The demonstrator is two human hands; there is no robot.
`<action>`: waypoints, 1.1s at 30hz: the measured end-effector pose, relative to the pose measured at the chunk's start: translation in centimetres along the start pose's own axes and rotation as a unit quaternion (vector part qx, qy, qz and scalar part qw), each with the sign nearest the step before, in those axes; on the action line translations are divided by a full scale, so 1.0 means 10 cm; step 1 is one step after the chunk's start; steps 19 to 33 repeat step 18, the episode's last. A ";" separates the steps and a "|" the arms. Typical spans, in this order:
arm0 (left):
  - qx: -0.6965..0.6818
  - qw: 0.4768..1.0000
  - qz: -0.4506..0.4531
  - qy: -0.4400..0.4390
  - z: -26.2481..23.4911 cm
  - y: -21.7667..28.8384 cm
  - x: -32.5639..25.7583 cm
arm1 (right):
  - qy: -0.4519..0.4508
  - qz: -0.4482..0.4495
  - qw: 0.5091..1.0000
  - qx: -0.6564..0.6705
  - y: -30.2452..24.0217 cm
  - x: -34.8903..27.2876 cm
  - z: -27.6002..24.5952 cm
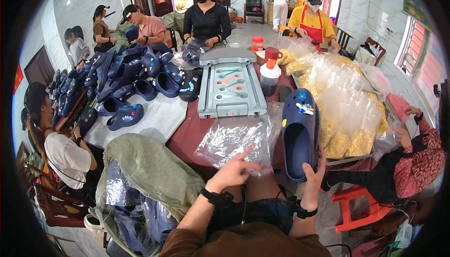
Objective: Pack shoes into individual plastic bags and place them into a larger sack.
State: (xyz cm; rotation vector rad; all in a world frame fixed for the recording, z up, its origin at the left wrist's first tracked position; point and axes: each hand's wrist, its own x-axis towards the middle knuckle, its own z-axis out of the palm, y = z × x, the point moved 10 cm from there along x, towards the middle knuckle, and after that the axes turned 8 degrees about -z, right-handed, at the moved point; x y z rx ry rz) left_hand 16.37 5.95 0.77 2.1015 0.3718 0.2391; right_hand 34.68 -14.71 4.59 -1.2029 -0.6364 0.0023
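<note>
Upright in my right hand (313,176) is a navy clog (313,130), gripped at its heel end with the thumb at the opening's edge. Small charms, blue and white ones among them, decorate its toe. My left hand (236,169) hovers at the near edge of a clear plastic bag (229,137), index finger stretched out and fingers apart. Whether it touches the film I cannot tell. The bag lies flat on the dark red tablecloth (185,139). Just beyond it stands a grey-green folding plastic stool (231,86).
A heap of navy clogs (122,71) covers the left of the table. To the right, a metal tray (349,160) holds bags of yellow pieces (361,142). A green sack (147,158) of wrapped clogs stands by my left arm. A red stool (358,205) is at right. Several people work around.
</note>
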 end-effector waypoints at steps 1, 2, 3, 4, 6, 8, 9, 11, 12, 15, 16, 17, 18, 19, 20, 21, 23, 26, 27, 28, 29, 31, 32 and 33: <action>0.086 0.993 0.080 -0.005 0.14 0.13 -0.01 | -0.001 0.000 1.000 0.000 -0.07 -0.01 0.00; 0.171 0.973 0.158 -0.010 0.29 0.24 -0.06 | -0.003 0.002 1.000 0.011 -0.14 -0.02 0.02; 0.170 0.972 0.159 -0.011 0.33 0.27 -0.07 | -0.004 0.005 1.000 0.020 -0.19 -0.03 0.02; 0.161 0.978 0.129 -0.021 0.37 0.23 -0.06 | -0.003 0.004 1.000 0.019 -0.26 -0.04 0.02; 0.152 0.983 0.101 -0.031 0.35 0.24 -0.04 | -0.008 -0.001 0.999 0.033 -0.37 -0.05 0.05; 0.010 1.000 -0.002 0.008 0.02 0.10 0.04 | -0.010 0.013 0.999 0.036 -0.32 -0.07 -0.01; 0.093 0.989 0.055 0.098 -0.20 0.18 0.00 | -0.014 0.027 0.999 0.040 -0.28 -0.09 -0.01; 0.214 0.963 0.059 0.154 -0.44 0.22 -0.05 | -0.019 0.021 0.999 0.042 -0.25 -0.10 0.02; 0.264 0.950 0.038 0.159 -0.48 0.18 -0.06 | -0.027 0.013 0.999 0.043 -0.27 -0.10 0.04; 0.258 0.959 -0.019 0.113 -0.46 -0.31 -0.04 | -0.046 0.029 0.997 0.049 -0.24 -0.11 0.15; 0.261 0.958 -0.019 0.114 -0.44 -0.47 -0.02 | -0.045 0.028 0.997 0.052 -0.23 -0.11 0.17; 0.299 0.949 -0.003 0.097 -0.35 -0.64 -0.02 | -0.055 0.036 0.996 0.059 -0.20 -0.12 0.22; 0.333 0.940 0.015 0.077 -0.23 -0.72 0.01 | -0.063 0.045 0.995 0.064 -0.18 -0.13 0.23; 0.333 0.940 0.015 0.077 -0.23 -0.72 0.01 | -0.063 0.045 0.995 0.064 -0.18 -0.13 0.23; 0.333 0.940 0.015 0.077 -0.23 -0.72 0.01 | -0.063 0.045 0.995 0.064 -0.18 -0.13 0.23; 0.333 0.940 0.015 0.077 -0.23 -0.72 0.01 | -0.063 0.045 0.995 0.064 -0.18 -0.13 0.23; 0.333 0.940 0.015 0.077 -0.23 -0.72 0.01 | -0.063 0.045 0.995 0.064 -0.18 -0.13 0.23; 0.333 0.940 0.015 0.077 -0.23 -0.72 0.01 | -0.063 0.045 0.995 0.064 -0.18 -0.13 0.23; 0.333 0.940 0.015 0.077 -0.23 -0.72 0.01 | -0.063 0.045 0.995 0.064 -0.18 -0.13 0.23; 0.333 0.940 0.015 0.077 -0.23 -0.72 0.01 | -0.063 0.045 0.995 0.064 -0.18 -0.13 0.23; 0.333 0.940 0.015 0.077 -0.23 -0.72 0.01 | -0.063 0.045 0.995 0.064 -0.18 -0.13 0.23; 0.333 0.940 0.015 0.077 -0.23 -0.72 0.01 | -0.063 0.045 0.995 0.064 -0.18 -0.13 0.23; 0.333 0.940 0.015 0.077 -0.23 -0.72 0.01 | -0.063 0.045 0.995 0.064 -0.18 -0.13 0.23; 0.333 0.940 0.015 0.077 -0.23 -0.72 0.01 | -0.063 0.045 0.995 0.064 -0.18 -0.13 0.23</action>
